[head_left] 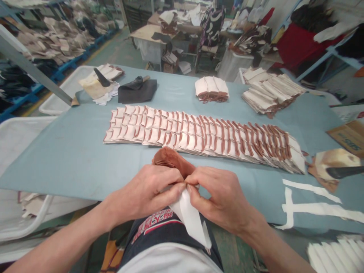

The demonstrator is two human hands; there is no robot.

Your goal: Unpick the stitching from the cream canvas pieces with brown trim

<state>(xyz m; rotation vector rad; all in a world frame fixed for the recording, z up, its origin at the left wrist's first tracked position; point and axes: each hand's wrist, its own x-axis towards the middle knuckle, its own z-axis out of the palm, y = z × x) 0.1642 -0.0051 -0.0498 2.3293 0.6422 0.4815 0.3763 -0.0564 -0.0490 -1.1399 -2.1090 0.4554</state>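
Both hands meet at the table's near edge, fingertips almost touching. My left hand pinches a brown leather or suede piece where it joins a white strip. From the other side, my right hand pinches the same spot with thumb and forefinger. The brown part folds up beyond my fingers onto the table, and the white strip hangs down over my lap. My fingertips hide the exact join. Just past the hands lies a long row of overlapping cream pieces with brown edges.
On the blue table stand a cream stack, a larger stack, a dark cloth and a pot with a dark handle. White strips lie at right. A white bin stands left.
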